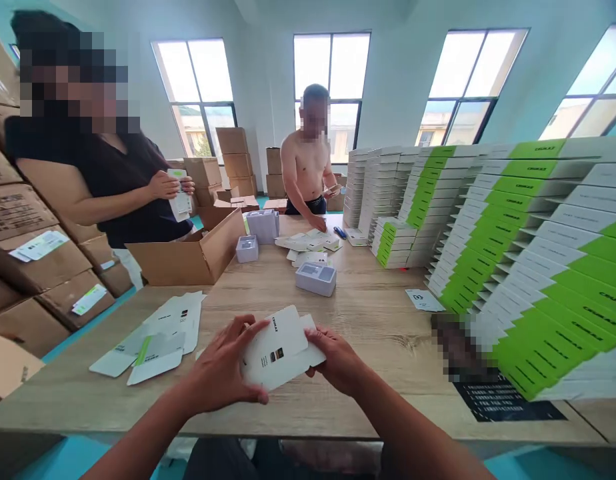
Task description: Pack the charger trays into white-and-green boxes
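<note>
Your left forearm comes in from the lower left, with the left hand cupped about one end of the flat white paperboard carton. That grip is spread wide across it, thumb at the near edge and fingers at the far side. Your right forearm angles in from the lower right; the right hand has its grip pinching the carton's right end, thumb uppermost and fingers curled.

The carton is between your hands, slightly tilted, over the near part of the pale wood-grain bench. Its smooth face carries small black lettering and a little dark printed picture, and its corners are rounded.

To the left lie overlapping flattened white cartons with green accents. Beyond your hands sits a white rectangular compartmented tray; to the right rise stacked white-and-green rectangular boxes.
</note>
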Available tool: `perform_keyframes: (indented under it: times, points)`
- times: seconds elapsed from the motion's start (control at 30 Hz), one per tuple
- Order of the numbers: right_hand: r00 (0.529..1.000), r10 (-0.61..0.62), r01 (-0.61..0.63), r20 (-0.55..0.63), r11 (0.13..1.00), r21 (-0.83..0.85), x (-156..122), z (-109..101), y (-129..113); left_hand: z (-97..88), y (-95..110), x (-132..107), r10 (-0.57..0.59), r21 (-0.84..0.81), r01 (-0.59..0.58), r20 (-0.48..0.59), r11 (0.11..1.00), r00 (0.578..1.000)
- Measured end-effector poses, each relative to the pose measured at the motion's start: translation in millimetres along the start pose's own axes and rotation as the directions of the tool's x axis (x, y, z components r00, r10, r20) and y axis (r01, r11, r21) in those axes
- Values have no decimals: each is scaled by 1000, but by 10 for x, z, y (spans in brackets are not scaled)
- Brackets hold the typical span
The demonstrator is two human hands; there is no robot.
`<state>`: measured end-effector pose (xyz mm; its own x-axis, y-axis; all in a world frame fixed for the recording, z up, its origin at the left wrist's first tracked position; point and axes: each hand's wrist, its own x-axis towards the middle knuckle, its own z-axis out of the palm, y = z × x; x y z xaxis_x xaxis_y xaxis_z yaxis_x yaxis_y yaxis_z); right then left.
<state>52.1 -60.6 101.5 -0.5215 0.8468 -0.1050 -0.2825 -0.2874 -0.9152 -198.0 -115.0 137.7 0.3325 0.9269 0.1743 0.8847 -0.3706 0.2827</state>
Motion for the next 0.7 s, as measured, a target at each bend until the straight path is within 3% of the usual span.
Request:
perform_keyframes:
  times: [0.17, 0.33, 0.4, 0.47, 0.5, 0.53, 0.6, 0.63, 0.67, 0.7]
  points:
    - [1000, -19, 22, -20, 984, 177, -278, -44, 125, 112, 229, -10, 123, 97, -118, -48, 988, 991]
    - [998, 59, -59, -20, 998, -2, -395, -201, 50, 105, 273, 38, 208, 212, -197, -33, 957, 978]
    - [997, 38, -35, -70, 999, 34, -437, -184, 15, 78, 295, 58, 183, 110, -179, -27, 978, 983]
    - [980, -66, 88, -186, 990, 112, -491, -91, 22, 69, 367, 68, 54, -210, -49, 17, 976, 998]
    - [956, -140, 170, -257, 980, 100, -518, -25, 44, 83, 426, 68, -39, -434, 71, 83, 898, 996]
    - [922, -217, 242, -320, 969, 41, -541, 46, 76, 114, 498, 68, -118, -642, 208, 181, 738, 976]
    - [850, -336, 284, -407, 941, -183, -571, 165, 151, 225, 663, 74, -182, -862, 416, 377, 291, 908]
    - [819, -371, 257, -437, 919, -298, -575, 200, 184, 298, 745, 82, -186, -888, 446, 423, 111, 887]
    - [788, -396, 218, -472, 895, -389, -573, 214, 211, 374, 819, 96, -207, -901, 433, 423, 6, 882]
    - [754, -419, 180, -506, 873, -454, -567, 208, 228, 447, 882, 115, -254, -919, 394, 386, -20, 887]
